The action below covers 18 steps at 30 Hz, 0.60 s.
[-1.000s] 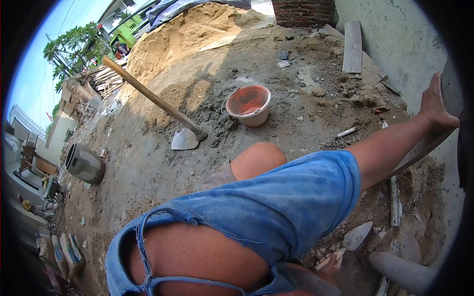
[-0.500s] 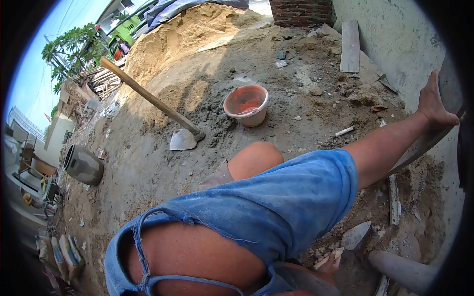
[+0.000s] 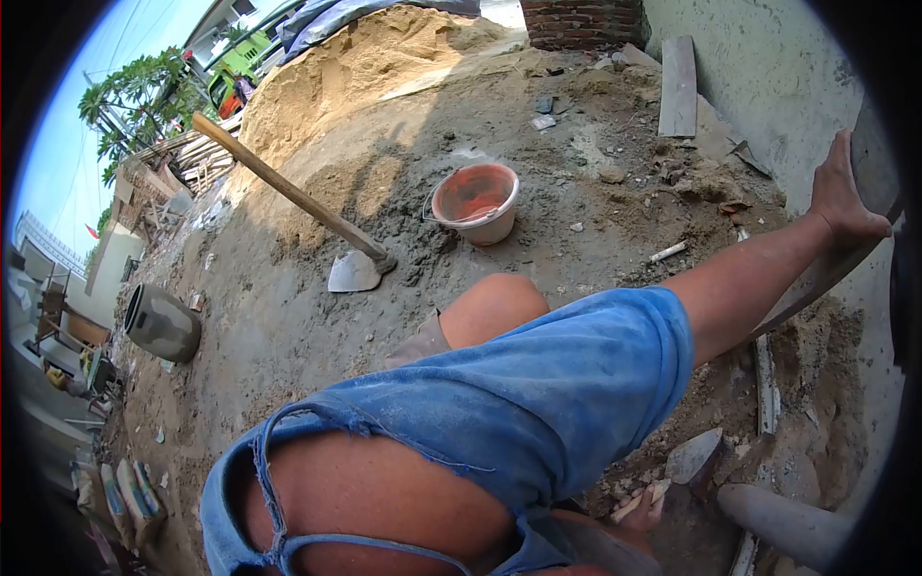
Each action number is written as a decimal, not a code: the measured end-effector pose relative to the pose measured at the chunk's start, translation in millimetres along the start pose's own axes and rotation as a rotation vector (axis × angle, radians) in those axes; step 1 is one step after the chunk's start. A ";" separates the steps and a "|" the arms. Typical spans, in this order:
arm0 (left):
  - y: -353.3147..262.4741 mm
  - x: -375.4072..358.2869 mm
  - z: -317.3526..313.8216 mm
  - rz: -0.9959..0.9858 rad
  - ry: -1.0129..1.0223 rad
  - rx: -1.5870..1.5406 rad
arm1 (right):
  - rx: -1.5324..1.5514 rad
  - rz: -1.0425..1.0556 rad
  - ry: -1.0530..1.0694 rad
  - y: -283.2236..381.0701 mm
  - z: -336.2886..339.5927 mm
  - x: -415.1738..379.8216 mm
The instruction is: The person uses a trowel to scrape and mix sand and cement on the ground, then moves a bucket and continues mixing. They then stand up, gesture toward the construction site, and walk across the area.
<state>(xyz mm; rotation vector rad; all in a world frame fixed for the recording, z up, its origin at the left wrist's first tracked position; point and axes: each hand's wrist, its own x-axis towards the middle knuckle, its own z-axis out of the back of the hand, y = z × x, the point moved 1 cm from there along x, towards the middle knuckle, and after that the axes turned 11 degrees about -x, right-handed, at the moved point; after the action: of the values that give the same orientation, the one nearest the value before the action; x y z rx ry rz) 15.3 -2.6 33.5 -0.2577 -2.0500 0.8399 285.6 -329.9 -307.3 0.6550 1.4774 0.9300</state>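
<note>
My left hand point(image 3: 845, 197) is at the end of my outstretched arm at the right. Its palm rests against a grey curved surface point(image 3: 876, 158) by the wall, with fingers stretched up and the thumb apart. Low in the view, partly hidden by my blue sleeve and body, my right hand point(image 3: 636, 507) is closed around the pale handle of a trowel point(image 3: 693, 456). The trowel's grey blade lies over the dirt, close to a rounded grey pipe-like piece point(image 3: 783, 518).
A white bucket point(image 3: 492, 228), reddish inside, stands on wet mortar beside a long-handled hoe point(image 3: 288, 192). Further left is a grey bucket point(image 3: 163, 322). A sand pile point(image 3: 327, 77), brick pillar point(image 3: 581, 24) and plank point(image 3: 678, 86) lie beyond. My bent knee is near the centre.
The view has shifted very slightly. Both hands keep nearly the same positions, the left against the grey surface and the right on the trowel.
</note>
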 end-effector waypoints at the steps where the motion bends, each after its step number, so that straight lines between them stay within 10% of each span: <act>1: 2.0 0.1 -0.6 0.014 0.009 -0.008 | 0.000 0.000 0.000 -0.9 0.4 0.3; 18: -17.5 -3.3 11.0 -0.013 0.103 0.112 | 0.288 -0.063 0.190 11.0 14.6 -4.4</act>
<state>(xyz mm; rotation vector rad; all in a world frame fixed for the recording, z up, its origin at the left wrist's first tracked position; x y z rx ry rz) 10.7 -22.4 38.5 -0.2207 -1.9003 0.9119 299.2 -325.3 -295.2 0.7386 1.8127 0.7527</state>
